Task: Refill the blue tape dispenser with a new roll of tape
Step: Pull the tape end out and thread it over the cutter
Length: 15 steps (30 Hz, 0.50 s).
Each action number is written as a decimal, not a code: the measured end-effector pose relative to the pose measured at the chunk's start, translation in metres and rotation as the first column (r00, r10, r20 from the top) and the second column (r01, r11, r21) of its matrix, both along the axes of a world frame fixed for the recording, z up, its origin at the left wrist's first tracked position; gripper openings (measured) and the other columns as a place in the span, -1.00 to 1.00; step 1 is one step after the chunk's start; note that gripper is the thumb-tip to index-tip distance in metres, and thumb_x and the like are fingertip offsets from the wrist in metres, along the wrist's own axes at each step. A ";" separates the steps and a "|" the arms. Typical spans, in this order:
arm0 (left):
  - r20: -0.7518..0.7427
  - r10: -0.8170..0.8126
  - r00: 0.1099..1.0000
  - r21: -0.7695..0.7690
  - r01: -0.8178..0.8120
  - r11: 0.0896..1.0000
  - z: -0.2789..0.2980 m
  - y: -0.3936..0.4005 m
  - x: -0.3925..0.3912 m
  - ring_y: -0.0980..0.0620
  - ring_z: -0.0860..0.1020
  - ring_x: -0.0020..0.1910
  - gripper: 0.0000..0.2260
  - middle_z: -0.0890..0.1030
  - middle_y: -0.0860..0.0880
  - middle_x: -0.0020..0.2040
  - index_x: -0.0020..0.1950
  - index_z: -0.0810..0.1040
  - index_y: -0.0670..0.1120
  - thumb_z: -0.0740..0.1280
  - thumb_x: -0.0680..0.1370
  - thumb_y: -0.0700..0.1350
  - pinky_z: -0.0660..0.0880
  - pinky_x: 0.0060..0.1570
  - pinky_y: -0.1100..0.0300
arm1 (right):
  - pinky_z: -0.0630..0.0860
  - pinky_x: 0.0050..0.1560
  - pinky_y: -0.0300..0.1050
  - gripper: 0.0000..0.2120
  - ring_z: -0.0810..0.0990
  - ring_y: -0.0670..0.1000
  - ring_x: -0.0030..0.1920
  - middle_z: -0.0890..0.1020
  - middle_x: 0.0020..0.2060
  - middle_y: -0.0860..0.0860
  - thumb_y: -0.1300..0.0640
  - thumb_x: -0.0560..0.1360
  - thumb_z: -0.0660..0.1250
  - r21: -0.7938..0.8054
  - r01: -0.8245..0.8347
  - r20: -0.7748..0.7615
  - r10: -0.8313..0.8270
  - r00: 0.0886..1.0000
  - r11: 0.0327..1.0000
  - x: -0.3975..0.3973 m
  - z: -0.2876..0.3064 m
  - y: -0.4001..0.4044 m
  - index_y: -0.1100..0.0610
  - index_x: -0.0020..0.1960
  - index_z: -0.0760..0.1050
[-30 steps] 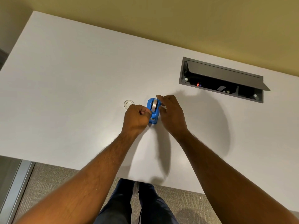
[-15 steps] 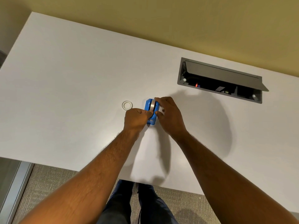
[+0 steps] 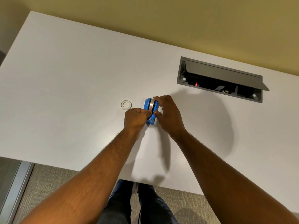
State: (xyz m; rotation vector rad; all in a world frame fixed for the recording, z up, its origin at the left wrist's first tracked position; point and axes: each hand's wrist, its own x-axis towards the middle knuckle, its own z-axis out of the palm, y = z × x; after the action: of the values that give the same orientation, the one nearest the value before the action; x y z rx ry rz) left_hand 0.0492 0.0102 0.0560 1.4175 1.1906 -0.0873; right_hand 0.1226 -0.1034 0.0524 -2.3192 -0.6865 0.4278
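The blue tape dispenser [image 3: 150, 110] stands on the white table [image 3: 68, 81], with a shiny roll of tape [image 3: 151, 103] seated in its slot. My right hand [image 3: 168, 115] wraps the dispenser's right side, index finger over the top of the roll, thumb at its near side. My left hand [image 3: 135, 119] is closed at the dispenser's left, its thumb and fingertips pinched against the near part of the roll; whether they hold a tape end is too small to tell. A small clear ring, a bare tape core [image 3: 126, 104], lies flat just left of the dispenser.
A grey cable box [image 3: 220, 80] with its lid raised is set into the table at the back right. The table's near edge runs just below my forearms, with carpet and my legs [image 3: 129, 206] beneath. A yellow wall backs the table.
My left hand has slid a little right, its fingertips now pressed onto the roll beside my right thumb. The dispenser and the clear ring have stayed put.
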 end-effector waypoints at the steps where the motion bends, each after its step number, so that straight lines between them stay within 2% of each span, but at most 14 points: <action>1: 0.002 0.004 1.000 -0.003 -0.004 1.000 0.000 0.000 0.000 0.12 0.56 -0.32 -0.85 0.64 -0.01 -0.28 -0.29 0.63 -0.03 0.49 0.48 -0.13 0.43 -0.33 0.32 | 0.47 0.13 -0.25 -0.57 0.53 -0.04 0.10 0.54 0.18 0.03 0.32 0.45 0.40 -0.004 0.000 -0.001 0.000 1.000 1.000 0.000 0.000 0.000 0.13 0.30 0.49; 5: -0.002 0.014 1.000 -0.008 -0.014 1.000 0.001 0.000 0.001 0.11 0.57 -0.31 -0.88 0.66 -0.02 -0.26 -0.26 0.64 -0.06 0.49 0.47 -0.14 0.42 -0.33 0.31 | 0.42 0.14 -0.28 -0.57 0.47 -0.12 0.07 0.54 0.19 0.03 0.31 0.46 0.40 -0.015 -0.004 0.001 0.004 1.000 1.000 0.002 -0.002 0.000 0.12 0.30 0.48; 8: -0.011 0.031 0.999 -0.016 -0.031 0.999 0.001 0.000 0.001 0.09 0.57 -0.30 -0.91 0.68 -0.07 -0.22 -0.22 0.66 -0.11 0.49 0.46 -0.12 0.42 -0.33 0.30 | 0.44 0.16 -0.24 -0.51 0.48 -0.06 0.14 0.50 0.22 0.03 0.29 0.47 0.39 -0.046 -0.043 -0.007 0.042 0.999 0.998 0.005 -0.002 -0.001 0.10 0.38 0.43; 12: -0.015 0.051 0.999 -0.017 -0.051 0.999 0.001 0.000 -0.001 0.07 0.55 -0.30 -0.90 0.67 -0.07 -0.23 -0.24 0.66 -0.12 0.50 0.44 -0.12 0.42 -0.31 0.27 | 0.43 0.30 -0.09 -0.40 0.45 0.05 0.30 0.45 0.33 0.08 0.25 0.46 0.44 -0.133 -0.203 -0.018 0.202 0.979 0.970 0.020 0.001 0.001 0.10 0.46 0.36; 15: -0.017 0.051 0.999 -0.012 -0.051 0.999 0.001 0.000 -0.001 0.05 0.55 -0.28 -0.89 0.68 -0.11 -0.19 -0.25 0.64 -0.11 0.49 0.44 -0.12 0.44 -0.30 0.26 | 0.42 0.32 -0.11 -0.40 0.50 0.08 0.29 0.49 0.32 0.11 0.32 0.43 0.46 -0.189 -0.364 -0.043 0.362 0.931 0.912 0.036 0.007 0.007 0.12 0.43 0.41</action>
State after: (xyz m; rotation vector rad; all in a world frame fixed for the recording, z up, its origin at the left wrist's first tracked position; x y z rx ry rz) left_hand 0.0480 0.0101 0.0568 1.3771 1.2374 -0.0713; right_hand 0.1589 -0.0960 0.0599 -2.3681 -1.1255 0.6992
